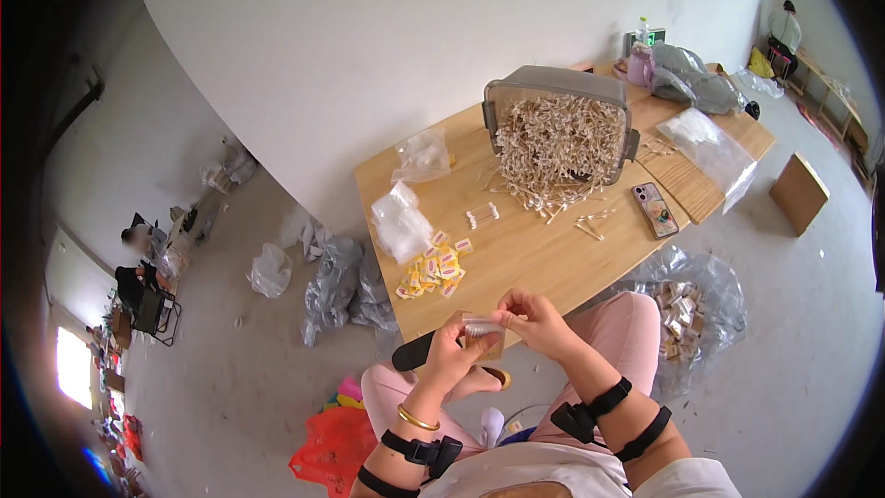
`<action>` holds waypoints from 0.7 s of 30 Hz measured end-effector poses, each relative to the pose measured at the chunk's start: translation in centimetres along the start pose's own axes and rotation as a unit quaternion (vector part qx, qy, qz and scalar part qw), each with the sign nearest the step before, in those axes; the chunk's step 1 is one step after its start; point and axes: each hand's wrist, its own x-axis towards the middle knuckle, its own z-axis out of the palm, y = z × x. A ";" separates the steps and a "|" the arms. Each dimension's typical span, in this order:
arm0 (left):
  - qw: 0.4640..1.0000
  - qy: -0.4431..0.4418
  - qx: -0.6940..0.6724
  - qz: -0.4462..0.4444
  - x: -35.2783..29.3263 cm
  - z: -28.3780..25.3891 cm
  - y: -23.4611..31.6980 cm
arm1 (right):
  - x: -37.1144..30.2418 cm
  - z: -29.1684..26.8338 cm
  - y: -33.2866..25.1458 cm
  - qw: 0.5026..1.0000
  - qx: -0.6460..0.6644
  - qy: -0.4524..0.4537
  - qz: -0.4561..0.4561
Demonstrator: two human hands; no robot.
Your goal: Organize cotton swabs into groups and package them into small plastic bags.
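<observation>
My left hand (446, 356) holds a small clear zip bag (486, 339) upright just off the table's near edge. Cotton swabs seem to fill it, their white tips along the top. At the bag's upper right corner, the fingers of my right hand (536, 321) pinch the top edge. Yellow-and-white paper cards (433, 269) lie in a loose heap beyond my left hand. Behind them is a stack of clear plastic bags (402, 223). A small row of cotton swabs (482, 215) rests on the wood to the right of that stack.
A grey bin (553, 79) lies tipped toward me, spilling many cotton swabs (562, 143). A phone (654, 212) sits at the table's right. On the floor, a plastic sack (687, 318) holds filled packs; a red bag (336, 447) is by my left leg. Other people sit far off on both sides.
</observation>
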 end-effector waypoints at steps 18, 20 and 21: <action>0.978 0.105 0.029 0.179 -2.9 1.8 8.8 | -5.7 -3.4 -3.1 0.999 0.001 0.016 -0.047; 0.961 0.111 0.120 0.222 -3.2 2.8 11.1 | -6.0 -3.8 -2.4 0.995 0.097 -0.002 -0.031; 0.932 0.110 0.186 0.293 -3.4 3.2 12.2 | -6.2 -3.5 -2.9 0.995 0.098 -0.001 -0.030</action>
